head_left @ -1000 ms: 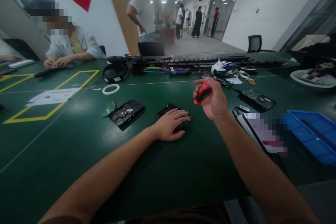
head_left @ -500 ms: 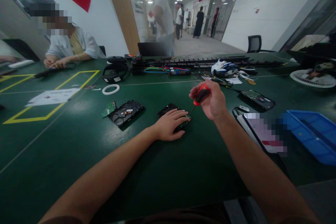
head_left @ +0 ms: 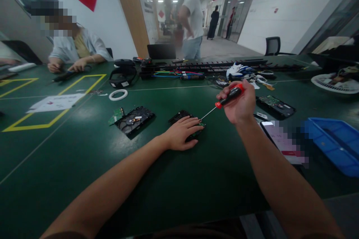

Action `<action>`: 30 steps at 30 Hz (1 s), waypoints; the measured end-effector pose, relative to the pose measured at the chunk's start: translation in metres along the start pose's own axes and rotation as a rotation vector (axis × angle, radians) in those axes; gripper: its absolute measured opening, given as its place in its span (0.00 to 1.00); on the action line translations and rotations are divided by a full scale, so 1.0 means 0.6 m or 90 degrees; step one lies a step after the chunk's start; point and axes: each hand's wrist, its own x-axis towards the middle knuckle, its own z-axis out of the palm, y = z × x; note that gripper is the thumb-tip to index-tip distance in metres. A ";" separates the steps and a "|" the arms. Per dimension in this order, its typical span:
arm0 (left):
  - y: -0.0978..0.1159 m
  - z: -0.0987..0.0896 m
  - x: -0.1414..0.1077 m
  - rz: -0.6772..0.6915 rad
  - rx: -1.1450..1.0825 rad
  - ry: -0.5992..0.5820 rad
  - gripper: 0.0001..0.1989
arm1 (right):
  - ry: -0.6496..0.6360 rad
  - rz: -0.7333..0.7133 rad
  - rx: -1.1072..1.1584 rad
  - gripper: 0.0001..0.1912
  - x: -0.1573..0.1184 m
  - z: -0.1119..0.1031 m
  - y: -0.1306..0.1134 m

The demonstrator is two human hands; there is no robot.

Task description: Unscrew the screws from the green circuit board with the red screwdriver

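My left hand (head_left: 183,133) lies flat, fingers stretched, across a black hard drive (head_left: 179,116) and covers most of it. A strip of green circuit board shows by the fingertips. My right hand (head_left: 239,102) is closed around the red and black handle of a screwdriver (head_left: 230,96). Its thin shaft slants down to the left, and the tip is at the drive's edge close to my left fingers; whether it sits in a screw I cannot tell. To the left lies another hard drive (head_left: 136,121) with a loose green circuit board (head_left: 115,117) at its corner.
A third hard drive (head_left: 276,107), a phone (head_left: 283,142) and a blue tray (head_left: 336,143) are at right. Farther back are a white ring (head_left: 118,95), a black headset (head_left: 122,78), gloves (head_left: 239,70) and wires. A co-worker (head_left: 80,50) sits across the table; another person (head_left: 193,15) stands behind.
My right hand has moved right and tipped the screwdriver from steep to a low slant. My left hand stays put. The standing person has shifted right.
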 end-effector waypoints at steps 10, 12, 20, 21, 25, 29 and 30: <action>0.002 -0.002 -0.001 -0.015 -0.009 0.000 0.33 | 0.042 -0.122 -0.170 0.17 -0.013 -0.008 -0.037; 0.001 0.000 -0.001 -0.017 -0.009 0.002 0.33 | 0.052 -0.154 -0.219 0.16 -0.018 -0.010 -0.034; 0.000 0.003 -0.001 -0.015 -0.002 0.014 0.33 | -0.104 0.121 -0.693 0.14 -0.039 -0.024 -0.013; 0.001 0.003 -0.001 -0.017 -0.002 0.014 0.33 | -0.155 0.176 -0.788 0.13 -0.039 -0.027 -0.003; 0.002 0.005 0.000 -0.027 -0.014 0.018 0.37 | -0.276 0.233 -0.947 0.07 -0.033 -0.044 0.038; -0.001 0.008 0.000 -0.038 -0.030 0.048 0.42 | -0.310 0.289 -0.975 0.05 -0.029 -0.059 0.067; -0.002 0.008 -0.001 -0.041 -0.031 0.051 0.42 | -0.316 0.301 -0.975 0.05 -0.029 -0.062 0.073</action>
